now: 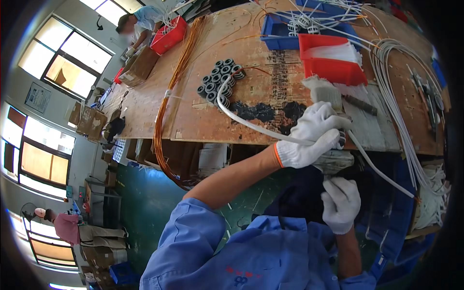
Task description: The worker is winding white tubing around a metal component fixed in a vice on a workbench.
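My left hand (311, 135), in a white glove with an orange cuff, is closed at the table's near edge. It grips a white tube (258, 126) against a small ring-shaped part (342, 139), mostly hidden by the fingers. One end of the tube curves back to a cluster of dark grey rings (217, 82); on the other side a white length (374, 166) slants down to the right. Just below, a grey wrapped block (333, 162) juts from the edge. My gloved right hand (341, 203) is beneath it, fingers curled; what they pinch, if anything, is hidden.
A bundle of copper-coloured wire (166, 96) crosses the wooden table (227, 43) and hangs over its edge. Farther back stand a red bin (333, 70) and a blue bin (282, 41). White tubes (386, 72) and hand tools (427, 96) lie right. Two people are farther off left.
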Available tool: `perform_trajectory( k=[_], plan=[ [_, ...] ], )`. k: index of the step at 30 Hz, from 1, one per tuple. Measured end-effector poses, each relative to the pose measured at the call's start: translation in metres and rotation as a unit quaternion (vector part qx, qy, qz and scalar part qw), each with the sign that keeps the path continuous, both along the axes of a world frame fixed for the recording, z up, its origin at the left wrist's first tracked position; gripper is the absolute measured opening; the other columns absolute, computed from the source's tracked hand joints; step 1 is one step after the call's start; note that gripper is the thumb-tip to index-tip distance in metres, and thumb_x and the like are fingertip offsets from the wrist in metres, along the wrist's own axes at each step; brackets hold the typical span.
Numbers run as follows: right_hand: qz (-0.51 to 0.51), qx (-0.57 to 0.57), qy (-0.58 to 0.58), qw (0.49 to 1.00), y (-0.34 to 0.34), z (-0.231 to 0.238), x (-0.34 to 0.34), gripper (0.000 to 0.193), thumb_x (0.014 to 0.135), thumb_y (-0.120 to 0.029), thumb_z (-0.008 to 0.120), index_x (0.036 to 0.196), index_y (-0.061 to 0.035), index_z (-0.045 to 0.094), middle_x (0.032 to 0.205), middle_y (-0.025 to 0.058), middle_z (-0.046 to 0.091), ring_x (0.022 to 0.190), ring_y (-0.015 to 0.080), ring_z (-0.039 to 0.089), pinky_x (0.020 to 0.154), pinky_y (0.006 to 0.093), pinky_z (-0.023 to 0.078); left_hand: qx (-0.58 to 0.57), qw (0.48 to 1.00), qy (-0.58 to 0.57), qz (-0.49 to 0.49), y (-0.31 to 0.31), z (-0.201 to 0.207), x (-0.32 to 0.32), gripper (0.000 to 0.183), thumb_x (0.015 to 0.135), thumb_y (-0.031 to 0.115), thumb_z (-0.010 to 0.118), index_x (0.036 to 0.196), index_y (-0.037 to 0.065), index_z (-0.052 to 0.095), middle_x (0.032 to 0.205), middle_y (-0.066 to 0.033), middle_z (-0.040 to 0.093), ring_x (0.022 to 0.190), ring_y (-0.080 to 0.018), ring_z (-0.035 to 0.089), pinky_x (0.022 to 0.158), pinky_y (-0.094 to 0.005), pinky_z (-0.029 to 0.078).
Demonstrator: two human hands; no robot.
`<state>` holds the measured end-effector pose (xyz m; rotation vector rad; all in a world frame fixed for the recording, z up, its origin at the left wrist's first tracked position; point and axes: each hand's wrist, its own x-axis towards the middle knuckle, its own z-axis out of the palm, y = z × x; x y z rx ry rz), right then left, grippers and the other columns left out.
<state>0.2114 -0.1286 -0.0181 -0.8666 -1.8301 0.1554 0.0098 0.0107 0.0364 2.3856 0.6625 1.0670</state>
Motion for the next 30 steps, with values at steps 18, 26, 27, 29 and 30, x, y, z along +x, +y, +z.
perform_trajectory(
  k=[18, 26, 27, 29, 30],
  plan=[
    [0.034, -0.314, 0.667, 0.675, 0.264, 0.106, -0.016, 0.049, 0.109, -0.047, 0.056, 0.07, -0.0191, 0.043, 0.051, -0.0051, 0.031, 0.037, 0.0134, 0.03, 0.039, 0.0325, 0.023, -0.398, 0.774, -0.482, 0.104, -0.091, 0.029, 0.027, 0.078, 0.116, 0.069, 0.025, 0.07, 0.01, 0.05, 0.051, 0.0046, 0.025, 0.044, -0.0134, 0.026, 0.044, -0.032, 0.027],
    [0.083, -0.32, 0.731, 0.598, 0.153, -0.016, 0.039, 0.061, 0.118, -0.057, 0.035, 0.067, -0.0221, 0.031, 0.057, -0.007, 0.023, 0.044, 0.0123, 0.017, 0.043, 0.0338, 0.014, -0.443, 0.771, -0.444, 0.111, -0.081, 0.026, -0.001, 0.091, 0.108, 0.082, 0.029, 0.076, 0.002, 0.06, 0.057, -0.0013, 0.042, 0.046, -0.012, 0.032, 0.044, -0.0293, 0.029],
    [0.052, -0.329, 0.737, 0.588, 0.172, -0.026, 0.029, 0.059, 0.117, -0.055, 0.038, 0.07, -0.0214, 0.033, 0.058, -0.0074, 0.025, 0.045, 0.0118, 0.018, 0.042, 0.0343, 0.015, -0.432, 0.777, -0.452, 0.077, -0.078, 0.029, 0.001, 0.093, 0.105, 0.085, 0.03, 0.078, 0.002, 0.062, 0.057, -0.001, 0.042, 0.046, -0.0114, 0.031, 0.044, -0.0293, 0.028],
    [-0.008, -0.351, 0.728, 0.59, 0.211, -0.026, 0.008, 0.055, 0.117, -0.054, 0.043, 0.074, -0.0198, 0.039, 0.06, -0.0072, 0.03, 0.045, 0.0113, 0.023, 0.042, 0.0343, 0.019, -0.406, 0.788, -0.463, 0.011, -0.069, 0.032, 0.005, 0.098, 0.1, 0.091, 0.033, 0.081, 0.001, 0.065, 0.057, -0.0003, 0.043, 0.045, -0.0103, 0.03, 0.042, -0.0294, 0.027],
    [-0.038, -0.361, 0.709, 0.604, 0.222, -0.021, 0.002, 0.053, 0.116, -0.054, 0.046, 0.077, -0.0189, 0.043, 0.061, -0.0066, 0.033, 0.046, 0.0114, 0.027, 0.043, 0.0339, 0.022, -0.369, 0.784, -0.499, 0.003, -0.068, 0.036, 0.007, 0.093, 0.101, 0.089, 0.033, 0.085, 0.003, 0.063, 0.057, 0.0019, 0.037, 0.045, -0.0086, 0.028, 0.042, -0.0288, 0.025]
  ],
)
